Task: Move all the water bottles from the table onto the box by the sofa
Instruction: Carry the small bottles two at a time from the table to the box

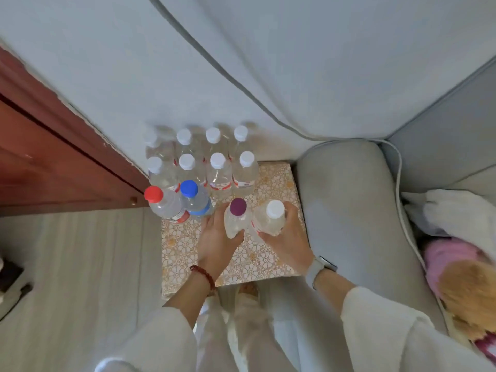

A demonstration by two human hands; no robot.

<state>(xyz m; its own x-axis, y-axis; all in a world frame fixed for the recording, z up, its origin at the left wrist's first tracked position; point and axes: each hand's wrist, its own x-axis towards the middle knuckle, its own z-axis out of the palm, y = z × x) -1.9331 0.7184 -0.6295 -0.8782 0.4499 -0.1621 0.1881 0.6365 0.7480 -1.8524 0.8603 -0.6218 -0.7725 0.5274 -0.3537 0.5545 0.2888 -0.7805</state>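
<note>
A box covered in gold flower-patterned paper stands between a wall and the sofa arm. Several white-capped water bottles stand in two rows at its far side. In front of them on the left stand a red-capped bottle and a blue-capped bottle. My left hand holds a purple-capped bottle above the box's middle. My right hand grips a white-capped bottle just right of it. Both held bottles are upright and nearly touch.
A grey sofa fills the right side, with a white cloth and a pink and tan plush toy on its seat. A dark red wooden door is at the left. Pale floor lies left of the box.
</note>
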